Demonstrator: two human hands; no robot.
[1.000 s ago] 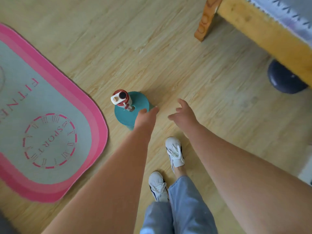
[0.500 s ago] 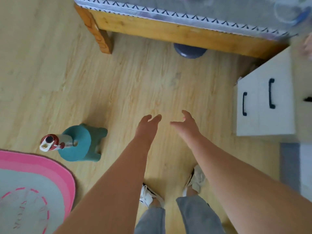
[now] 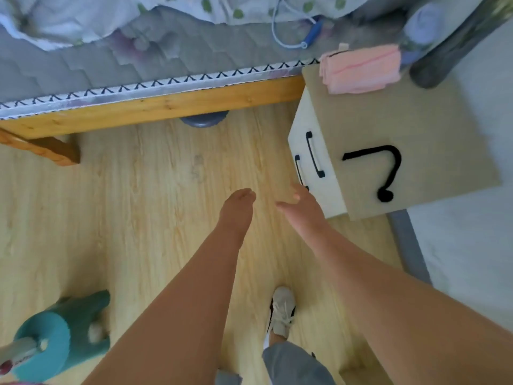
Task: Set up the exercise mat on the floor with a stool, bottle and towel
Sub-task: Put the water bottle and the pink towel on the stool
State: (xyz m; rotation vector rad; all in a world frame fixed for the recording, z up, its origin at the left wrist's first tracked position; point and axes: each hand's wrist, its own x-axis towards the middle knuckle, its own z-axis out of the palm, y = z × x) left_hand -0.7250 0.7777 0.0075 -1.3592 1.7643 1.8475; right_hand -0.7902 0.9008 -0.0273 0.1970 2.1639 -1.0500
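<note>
Towel [image 3: 361, 68]: folded, upper right atop cabinet [image 3: 402, 120], likely next pickup; left hand [image 3: 237, 207], right hand [image 3: 303, 210] mid-frame, loose, empty, apart.

The towel [image 3: 361, 69] lies on the cabinet [image 3: 394, 126] ahead-right of the fingers [image 3: 298, 191], the bed [image 3: 155, 102] ahead, and the stool [image 3: 58, 337] bearing the bottle [image 3: 17, 353] behind-left.

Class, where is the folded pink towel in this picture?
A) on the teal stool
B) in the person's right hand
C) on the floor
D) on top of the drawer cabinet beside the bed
D: the pink towel lies folded on top of the cabinet, near its far edge.
</note>
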